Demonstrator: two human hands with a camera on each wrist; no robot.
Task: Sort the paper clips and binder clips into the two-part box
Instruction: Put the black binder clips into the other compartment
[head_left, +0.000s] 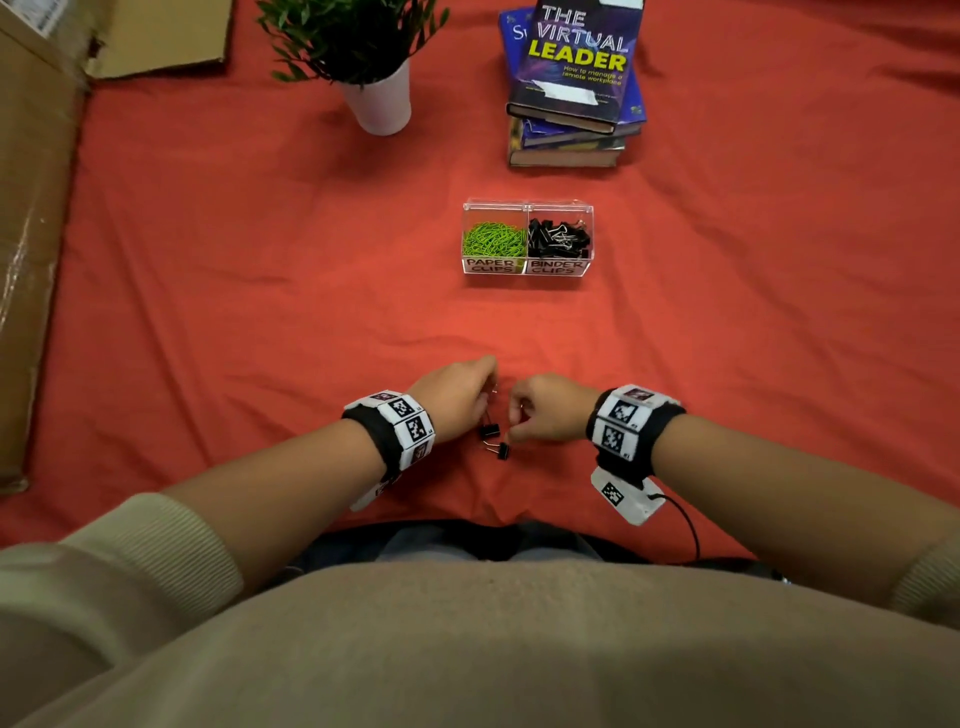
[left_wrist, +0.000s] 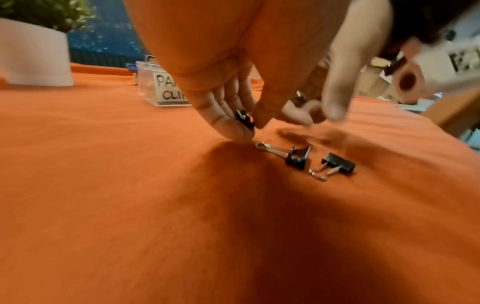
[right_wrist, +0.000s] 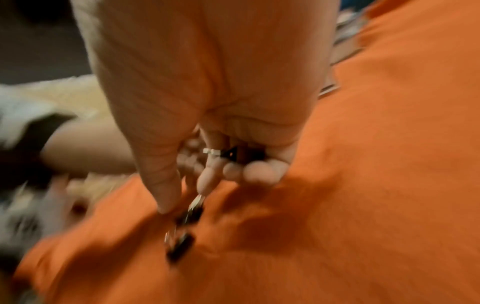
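Note:
The clear two-part box (head_left: 527, 270) stands mid-table, with green paper clips (head_left: 488, 240) in its left half and black binder clips (head_left: 560, 239) in its right half. Near the front edge my left hand (head_left: 480, 400) pinches a black binder clip (left_wrist: 244, 118) between thumb and fingers. My right hand (head_left: 517, 421), close beside it, has its fingers curled round another binder clip (right_wrist: 230, 153); that view is blurred. Two loose binder clips (head_left: 489, 430) (head_left: 502, 450) lie on the red cloth just below both hands, and the left wrist view also shows these two binder clips (left_wrist: 296, 157) (left_wrist: 337, 166).
A potted plant in a white pot (head_left: 382, 101) stands at the back left of the box. A stack of books (head_left: 574, 88) lies behind it on the right. Cardboard (head_left: 31, 208) lines the table's left side. Red cloth (head_left: 260, 286) covers the table.

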